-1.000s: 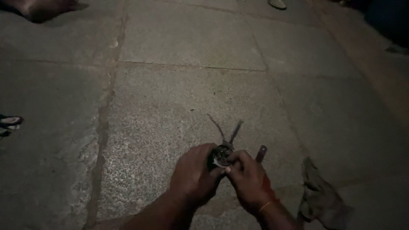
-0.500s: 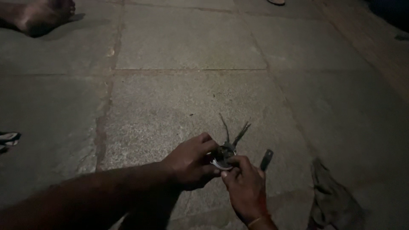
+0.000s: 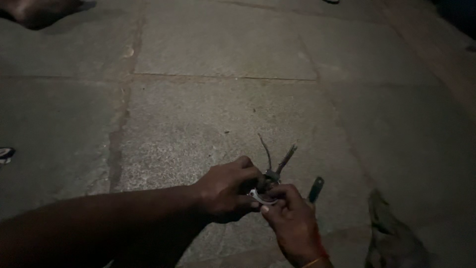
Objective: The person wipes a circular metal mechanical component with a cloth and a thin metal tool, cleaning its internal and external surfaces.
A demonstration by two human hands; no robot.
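Both my hands hold one small round dark part [image 3: 264, 187] low over the stone floor. My left hand [image 3: 225, 189] grips it from the left. My right hand [image 3: 291, 218] pinches a pale curved strip at its near rim. Two thin frayed wires [image 3: 277, 158] stick up and away from the part. Most of the part is hidden between my fingers. A small dark tool [image 3: 315, 189] lies on the floor just right of my right hand.
The floor is large grey stone slabs [image 3: 208, 114] with seams. A crumpled dark rag [image 3: 394, 238] lies at the bottom right. Another person's bare foot [image 3: 34, 10] is at the top left, and a sandal edge [image 3: 5, 155] shows at the far left.
My left forearm has swung in from the left and now lies across the lower frame. Both hands with the part have shifted slightly right. The wires stay upright.
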